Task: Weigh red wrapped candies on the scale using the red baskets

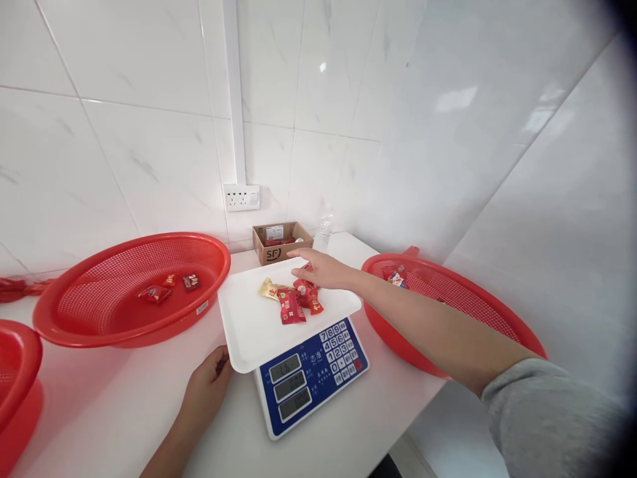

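Note:
A blue electronic scale (318, 378) with a white weighing tray (253, 318) stands on the white counter. Several wrapped candies (293, 299), mostly red and one gold, lie on the tray. My right hand (323, 269) reaches over the tray just above the candies, fingers stretched forward, with a bit of red wrapper showing under the fingertips. My left hand (209, 385) rests on the counter at the tray's near left corner, fingers curled against its edge.
A large red mesh basket (89, 312) on the left holds a few candies (169, 285). Another red basket (478, 312) on the right holds some too. A third red basket (14, 372) shows at far left. A small cardboard box (281, 242) and a plastic bottle (323, 232) stand by the wall.

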Demonstrator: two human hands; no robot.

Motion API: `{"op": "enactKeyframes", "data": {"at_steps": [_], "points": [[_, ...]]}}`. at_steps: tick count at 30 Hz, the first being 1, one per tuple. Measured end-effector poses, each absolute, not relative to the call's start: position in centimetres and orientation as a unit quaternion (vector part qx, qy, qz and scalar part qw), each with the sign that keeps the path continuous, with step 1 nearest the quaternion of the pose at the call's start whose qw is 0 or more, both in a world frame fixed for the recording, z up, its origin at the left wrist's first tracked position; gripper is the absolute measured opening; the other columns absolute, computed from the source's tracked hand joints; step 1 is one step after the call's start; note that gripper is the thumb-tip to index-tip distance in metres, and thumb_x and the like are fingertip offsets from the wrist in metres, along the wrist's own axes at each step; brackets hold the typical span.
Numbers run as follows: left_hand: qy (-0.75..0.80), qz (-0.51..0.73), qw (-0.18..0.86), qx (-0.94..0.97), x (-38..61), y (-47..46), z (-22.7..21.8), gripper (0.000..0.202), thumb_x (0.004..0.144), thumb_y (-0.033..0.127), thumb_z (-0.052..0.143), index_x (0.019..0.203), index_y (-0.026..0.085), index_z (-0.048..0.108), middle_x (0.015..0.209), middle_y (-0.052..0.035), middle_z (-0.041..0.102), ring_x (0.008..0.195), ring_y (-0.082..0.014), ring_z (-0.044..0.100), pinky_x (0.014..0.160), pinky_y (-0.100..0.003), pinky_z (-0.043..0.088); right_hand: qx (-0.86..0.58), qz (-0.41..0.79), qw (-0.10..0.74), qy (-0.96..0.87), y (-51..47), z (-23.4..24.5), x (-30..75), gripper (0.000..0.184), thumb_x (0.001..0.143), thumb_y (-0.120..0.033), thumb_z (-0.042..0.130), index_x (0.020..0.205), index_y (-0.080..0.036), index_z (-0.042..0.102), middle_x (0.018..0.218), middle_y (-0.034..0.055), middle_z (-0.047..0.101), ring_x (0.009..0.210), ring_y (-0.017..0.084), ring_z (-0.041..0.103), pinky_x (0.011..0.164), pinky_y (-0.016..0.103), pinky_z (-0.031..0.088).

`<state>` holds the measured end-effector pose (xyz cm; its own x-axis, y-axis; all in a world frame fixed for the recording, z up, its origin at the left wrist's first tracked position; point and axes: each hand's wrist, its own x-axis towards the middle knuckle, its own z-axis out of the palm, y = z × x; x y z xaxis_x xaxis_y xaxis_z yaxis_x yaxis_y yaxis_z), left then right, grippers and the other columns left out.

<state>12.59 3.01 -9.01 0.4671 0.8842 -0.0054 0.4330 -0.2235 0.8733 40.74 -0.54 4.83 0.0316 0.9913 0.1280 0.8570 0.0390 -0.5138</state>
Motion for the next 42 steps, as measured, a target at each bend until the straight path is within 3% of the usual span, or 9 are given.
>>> {"op": "enactKeyframes", "data": {"at_steps": [9,13,18,23,29,35,38,42], "points": [[0.442,0.254,0.439,0.740,12.5,3.1,-9.2,0.035,0.074,0.041,0.047,0.097,0.020,0.064,0.103,-0.0048,0.069,0.092,-0.0249,0.064,0.081,-0.035,0.051,-0.684,0.145,0.117,-0.705,-1.1,2.7,42.7,0.047,0.078,-0.020,0.058,0.125,-0.014,0.052,0.132,0.0146,0.050,0.126,0.028,0.041,0.103,0.041,0.035],[0.446,0.255,0.438,0.737,12.5,2.9,-8.9,0.034,0.075,0.041,0.046,0.096,0.021,0.065,0.100,-0.0043,0.070,0.092,-0.0249,0.064,0.079,-0.034,0.051,-0.698,0.133,0.099,-0.697,-0.6,1.9,43.0,0.053,0.081,-0.028,0.057,0.130,-0.010,0.048,0.135,0.0177,0.046,0.129,0.029,0.036,0.105,0.041,0.031],[0.440,0.261,0.438,0.739,12.6,2.8,-8.7,0.032,0.074,0.039,0.047,0.093,0.021,0.065,0.097,-0.0038,0.071,0.092,-0.0253,0.065,0.077,-0.034,0.052,-0.714,0.119,0.097,-0.683,0.3,0.7,43.1,0.055,0.081,-0.040,0.058,0.129,-0.015,0.050,0.140,0.0181,0.039,0.132,0.033,0.031,0.103,0.044,0.032],[0.434,0.264,0.447,0.737,12.5,3.0,-9.2,0.030,0.076,0.039,0.048,0.093,0.021,0.065,0.101,-0.0039,0.070,0.097,-0.0253,0.064,0.080,-0.033,0.052,-0.723,0.108,0.112,-0.674,0.9,-0.2,42.9,0.045,0.083,-0.047,0.054,0.117,-0.018,0.058,0.126,0.0162,0.052,0.121,0.032,0.044,0.096,0.042,0.037],[0.430,0.280,0.448,0.732,12.4,3.2,-10.0,0.029,0.077,0.038,0.048,0.094,0.022,0.065,0.102,-0.0033,0.070,0.099,-0.0251,0.063,0.081,-0.033,0.051,-0.741,0.101,0.153,-0.646,1.3,-0.1,42.1,0.031,0.089,-0.041,0.046,0.098,-0.015,0.061,0.111,0.0155,0.058,0.102,0.025,0.055,0.086,0.035,0.042],[0.430,0.273,0.444,0.738,12.5,3.0,-9.2,0.029,0.076,0.037,0.048,0.093,0.021,0.065,0.100,-0.0040,0.071,0.099,-0.0253,0.063,0.078,-0.032,0.052,-0.715,0.155,0.150,-0.665,0.8,1.4,41.2,0.044,0.091,-0.049,0.036,0.107,-0.015,0.060,0.110,0.0134,0.062,0.098,0.023,0.058,0.083,0.035,0.045],[0.426,0.268,0.445,0.741,12.5,3.0,-9.2,0.028,0.077,0.037,0.047,0.094,0.022,0.064,0.101,-0.0032,0.071,0.097,-0.0248,0.064,0.079,-0.032,0.052,-0.695,0.179,0.129,-0.684,0.2,2.0,40.8,0.058,0.087,-0.059,0.037,0.126,-0.018,0.051,0.129,0.0155,0.053,0.117,0.028,0.048,0.095,0.041,0.039],[0.425,0.262,0.458,0.736,12.4,3.2,-9.6,0.029,0.078,0.036,0.047,0.097,0.021,0.063,0.105,-0.0036,0.069,0.096,-0.0245,0.064,0.082,-0.034,0.050,-0.683,0.198,0.085,-0.698,-0.4,2.3,40.1,0.080,0.075,-0.072,0.046,0.141,-0.028,0.034,0.152,0.0127,0.021,0.139,0.038,0.009,0.106,0.062,0.010]]}}
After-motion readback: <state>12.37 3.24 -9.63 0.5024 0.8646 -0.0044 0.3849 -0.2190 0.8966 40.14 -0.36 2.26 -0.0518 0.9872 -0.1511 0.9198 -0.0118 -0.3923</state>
